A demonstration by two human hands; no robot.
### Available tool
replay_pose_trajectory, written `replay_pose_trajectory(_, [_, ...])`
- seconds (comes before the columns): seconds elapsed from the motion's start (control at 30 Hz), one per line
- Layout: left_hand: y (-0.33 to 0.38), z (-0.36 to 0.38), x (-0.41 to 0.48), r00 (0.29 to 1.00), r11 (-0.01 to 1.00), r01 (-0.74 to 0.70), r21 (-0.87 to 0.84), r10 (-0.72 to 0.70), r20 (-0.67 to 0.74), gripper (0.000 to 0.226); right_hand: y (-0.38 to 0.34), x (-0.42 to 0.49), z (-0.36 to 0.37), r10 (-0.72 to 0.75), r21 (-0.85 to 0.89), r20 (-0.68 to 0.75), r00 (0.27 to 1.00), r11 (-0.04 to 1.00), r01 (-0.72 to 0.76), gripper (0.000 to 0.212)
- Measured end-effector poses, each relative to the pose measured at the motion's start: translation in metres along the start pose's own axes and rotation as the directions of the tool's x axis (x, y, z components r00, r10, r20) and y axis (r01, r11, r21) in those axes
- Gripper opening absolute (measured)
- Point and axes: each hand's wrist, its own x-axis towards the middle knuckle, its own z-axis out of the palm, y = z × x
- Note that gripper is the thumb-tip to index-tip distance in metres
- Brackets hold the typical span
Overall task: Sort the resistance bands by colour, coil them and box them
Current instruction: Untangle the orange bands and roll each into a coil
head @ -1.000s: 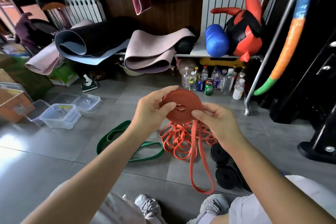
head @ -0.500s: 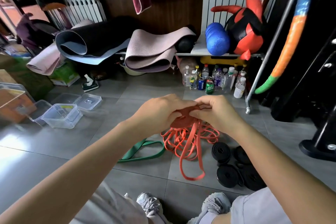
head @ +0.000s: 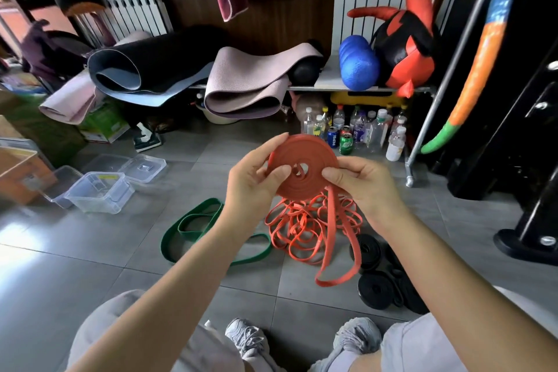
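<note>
A flat coil of orange resistance band is held up in front of me. My left hand grips its left edge, thumb on the face. My right hand pinches its right edge. The uncoiled tail hangs down in a loop. On the floor below lie a tangle of orange bands, a loose green band to the left and coiled black bands to the right. Clear plastic boxes with a lid stand on the floor at left.
Rolled mats and a blue roller sit on a low shelf at the back. Bottles and cans stand under it. A metal rack leg and black equipment are at right. My knees and shoes are below.
The hands had closed over the coil and turned it half a second ago. Now the coil is held up flat-faced again, larger, and the hanging tail is shorter.
</note>
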Motion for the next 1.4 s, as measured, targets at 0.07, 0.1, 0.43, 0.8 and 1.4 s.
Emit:
replay_pose_trajectory(0.07, [-0.006, 0.002, -0.003, 0.999, 0.999, 0.039, 0.023, -0.04, 0.036, 0.047, 0.002, 0.0, -0.004, 0.011, -0.065, 0.003, 1.0, 0.998, -0.011, 0.021])
replay_pose_trajectory(0.1, [-0.007, 0.001, -0.003, 0.997, 0.995, 0.042, 0.089, -0.048, 0.059, 0.047, 0.002, 0.001, -0.006, 0.006, -0.116, 0.021, 1.0, 0.993, -0.003, 0.019])
replay_pose_trajectory(0.43, [0.011, -0.02, 0.02, 0.815, 0.545, -0.471, 0.694, -0.032, 0.578, 0.055, -0.001, 0.003, -0.002, 0.002, -0.294, 0.164, 0.986, 0.955, 0.047, 0.025])
replay_pose_trajectory(0.8, [-0.002, -0.013, 0.01, 0.993, 0.974, -0.116, 0.194, 0.109, 0.049, 0.057, -0.004, -0.003, 0.002, -0.081, -0.156, 0.082, 0.993, 0.983, 0.093, 0.026])
replay_pose_trajectory(1.4, [0.027, -0.017, 0.025, 0.924, 0.775, -0.088, 0.626, -0.171, 0.343, 0.015, -0.015, 0.004, -0.003, -0.058, -0.492, 0.156, 0.986, 0.861, 0.129, 0.022])
